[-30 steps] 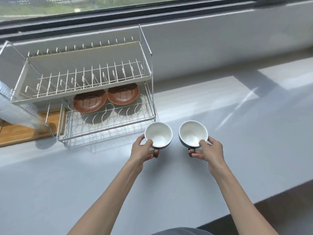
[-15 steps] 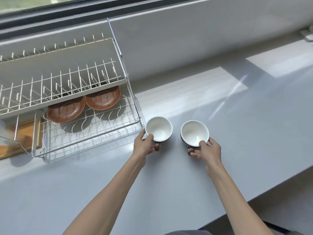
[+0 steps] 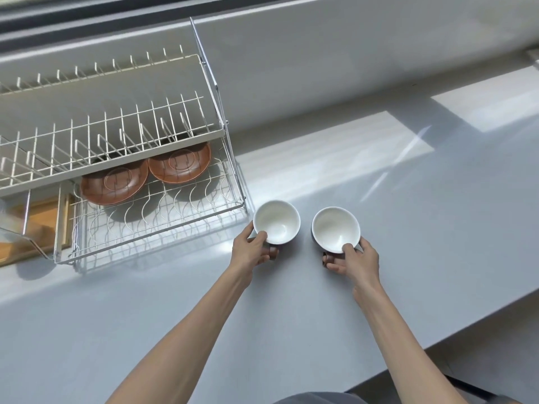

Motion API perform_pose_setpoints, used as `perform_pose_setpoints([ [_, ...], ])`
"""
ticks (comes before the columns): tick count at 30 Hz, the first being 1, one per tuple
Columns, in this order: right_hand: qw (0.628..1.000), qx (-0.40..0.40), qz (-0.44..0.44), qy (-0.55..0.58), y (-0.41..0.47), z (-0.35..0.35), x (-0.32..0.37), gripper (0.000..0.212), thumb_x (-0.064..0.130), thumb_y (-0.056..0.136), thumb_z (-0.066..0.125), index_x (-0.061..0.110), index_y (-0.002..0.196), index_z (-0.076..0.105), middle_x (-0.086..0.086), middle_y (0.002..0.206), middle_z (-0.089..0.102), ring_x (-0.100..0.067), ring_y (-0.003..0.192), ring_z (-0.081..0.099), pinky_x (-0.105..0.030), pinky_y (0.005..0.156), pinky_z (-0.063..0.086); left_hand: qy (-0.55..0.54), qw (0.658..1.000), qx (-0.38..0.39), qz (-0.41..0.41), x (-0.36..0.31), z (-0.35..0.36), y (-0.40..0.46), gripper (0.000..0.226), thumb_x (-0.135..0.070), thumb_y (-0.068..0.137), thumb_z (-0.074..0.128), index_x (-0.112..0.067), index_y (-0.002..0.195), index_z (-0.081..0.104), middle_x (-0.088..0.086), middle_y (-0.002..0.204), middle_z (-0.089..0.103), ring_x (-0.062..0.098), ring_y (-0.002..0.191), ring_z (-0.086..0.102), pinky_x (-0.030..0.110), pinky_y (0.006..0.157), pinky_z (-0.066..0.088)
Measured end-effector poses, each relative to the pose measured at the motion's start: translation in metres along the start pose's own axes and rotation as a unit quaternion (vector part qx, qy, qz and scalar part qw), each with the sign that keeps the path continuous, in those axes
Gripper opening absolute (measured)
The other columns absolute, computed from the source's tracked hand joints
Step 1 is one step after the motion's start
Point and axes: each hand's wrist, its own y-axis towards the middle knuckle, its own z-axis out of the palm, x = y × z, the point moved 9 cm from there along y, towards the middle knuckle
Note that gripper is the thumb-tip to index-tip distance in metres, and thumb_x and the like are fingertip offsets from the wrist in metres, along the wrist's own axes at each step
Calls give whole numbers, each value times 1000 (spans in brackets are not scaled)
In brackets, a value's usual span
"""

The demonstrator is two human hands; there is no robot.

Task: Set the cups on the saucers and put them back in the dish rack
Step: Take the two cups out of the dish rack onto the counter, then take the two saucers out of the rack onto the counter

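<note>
left hand point(image 3: 250, 248) gripping left cup point(image 3: 276, 221) | right hand point(image 3: 356, 259) gripping right cup point(image 3: 335, 229) at 3 o'clock | grips unchanging, rack point(image 3: 151, 182) nearing cups

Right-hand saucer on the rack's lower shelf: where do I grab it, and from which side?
Pinch the front rim of the right saucer, coming in from the dish rack open front. The upper shelf covers its back edge, so reaching down from above looks blocked.

Bright daylight, sunlit patches across the grey surface point(image 3: 379, 199), soft wire shadows beneath the dish rack point(image 3: 221, 141), wide-angle bending at edges, left edge blurred
</note>
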Motion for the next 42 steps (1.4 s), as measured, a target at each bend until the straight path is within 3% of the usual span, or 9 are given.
perform_pose_setpoints([
  [5, 998, 26, 9, -56, 1, -1, -1, 38, 8, 91, 43, 15, 128, 49, -18, 98, 73, -30, 63, 74, -33, 52, 59, 32, 999, 13, 1, -6, -4, -1, 48, -18, 97, 56, -22, 144, 46, 7, 81, 71, 15, 54, 71, 24, 53, 57],
  [12, 961, 24, -23, -274, -11, -4, 23, 40, 28, 86, 49, 19, 125, 47, -7, 106, 68, -25, 75, 75, -46, 70, 63, 178, 983, 49, 18, -24, -17, -8, 53, -36, 98, 54, -20, 147, 43, 8, 120, 64, 20, 83, 68, 34, 74, 56],
  [15, 904, 1, -32, -425, -26, 0, 36, 36, 36, 86, 49, 13, 114, 44, -5, 103, 61, -30, 78, 70, -42, 80, 56, 245, 967, 50, 50, -34, -24, -18, 52, -36, 98, 52, -21, 146, 43, 5, 114, 63, 29, 100, 68, 42, 83, 55],
  [20, 780, -19, -136, -611, -48, 19, 52, 25, 34, 91, 46, 12, 101, 52, -12, 101, 63, -31, 81, 47, -33, 70, 39, 347, 931, 91, 63, -37, -28, -37, 51, -38, 98, 51, -23, 146, 43, 3, 116, 63, 31, 110, 65, 42, 94, 52],
  [25, 738, -16, -213, -640, -72, 47, 64, 24, 38, 93, 44, 14, 95, 51, -11, 102, 67, -32, 78, 50, -33, 68, 37, 485, 863, 98, 98, -41, -48, -55, 54, -45, 98, 49, -26, 148, 42, 6, 143, 56, 24, 125, 57, 35, 104, 43],
  [30, 710, 98, -266, -644, -95, 100, 62, 43, 43, 93, 47, 20, 129, 53, -9, 122, 66, -32, 114, 59, -38, 79, 42, 596, 790, 101, 106, -40, -77, -70, 55, -48, 100, 45, -28, 151, 38, 5, 151, 49, 24, 134, 50, 35, 105, 39],
  [33, 660, 201, -270, -672, -111, 140, 57, 46, 43, 93, 46, 26, 135, 49, -8, 126, 63, -30, 115, 58, -37, 80, 44, 640, 757, 76, 103, -45, -104, -78, 55, -47, 100, 43, -29, 151, 36, 3, 155, 44, 26, 137, 46, 39, 110, 39],
  [35, 624, 253, -262, -692, -122, 163, 55, 55, 46, 94, 47, 29, 145, 40, -7, 137, 57, -29, 123, 54, -39, 92, 45, 657, 745, 45, 106, -52, -124, -83, 55, -47, 101, 42, -29, 152, 35, 3, 155, 44, 27, 138, 44, 40, 109, 38],
  [42, 533, 282, -362, -710, -154, 235, 68, 56, 46, 99, 44, 24, 150, 33, -5, 145, 51, -26, 132, 48, -42, 100, 47, 692, 712, -57, 101, -76, -182, -99, 55, -49, 102, 38, -29, 153, 33, 4, 147, 51, 28, 132, 51, 39, 101, 42],
])
